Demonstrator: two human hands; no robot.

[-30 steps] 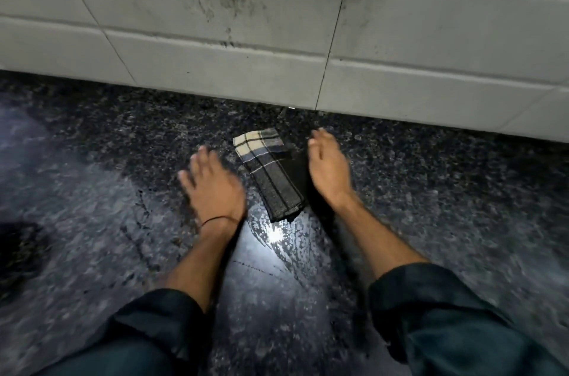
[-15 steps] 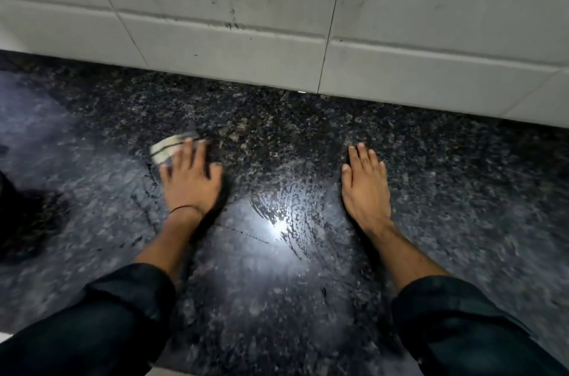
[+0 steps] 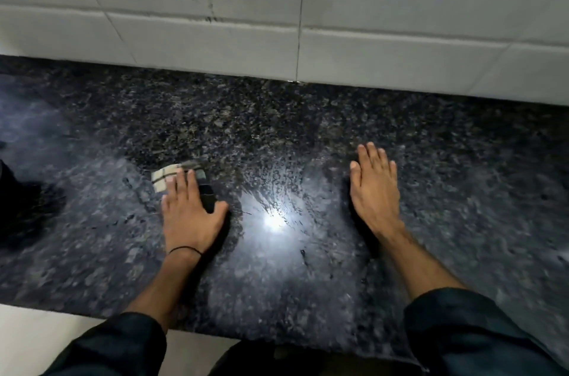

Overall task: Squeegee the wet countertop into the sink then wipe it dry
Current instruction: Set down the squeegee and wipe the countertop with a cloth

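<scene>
Left hand (image 3: 191,215) flat, fingers pressing checked cloth (image 3: 172,175) on wet, seemingly granite bench (image 3: 277,135); right hand (image 3: 374,190) flat, fingers together, empty.

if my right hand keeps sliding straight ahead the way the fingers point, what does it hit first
Likely nothing before the wall: the right hand lies flat on the dark speckled granite countertop, fingers pointing at the white tiled wall. The stretch between looks bare, so it would meet the tiles first.

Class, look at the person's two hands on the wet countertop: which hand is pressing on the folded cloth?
The left hand, the one with a thin black band at its wrist, lies flat on the checked cloth. The right hand rests on bare granite countertop, apart from the cloth.
</scene>
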